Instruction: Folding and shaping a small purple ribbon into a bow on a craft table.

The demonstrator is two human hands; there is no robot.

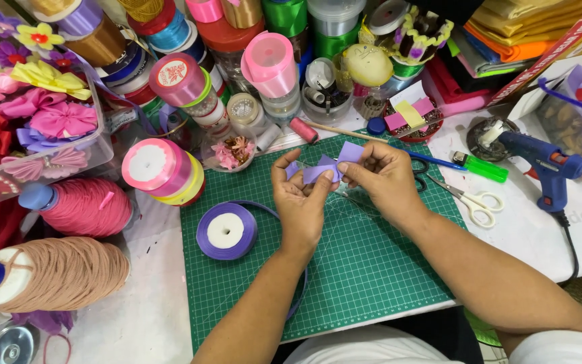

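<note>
Both of my hands meet over the far part of a green cutting mat [365, 269]. My left hand [301, 202] and my right hand [385, 178] pinch a folded piece of purple ribbon [325, 167] between their fingertips. The ribbon's loops stick out on both sides of the fingers. A roll of the same purple ribbon [226, 231] lies flat on the mat just left of my left wrist, with a loose strand curling toward my forearm.
Scissors [469, 201], a green lighter [481, 166] and a blue glue gun [543, 165] lie to the right. Several ribbon spools [163, 168] and jars crowd the back. Pink [85, 205] and tan [62, 273] thread cones lie left, beside a clear box of ribbon flowers [42, 114].
</note>
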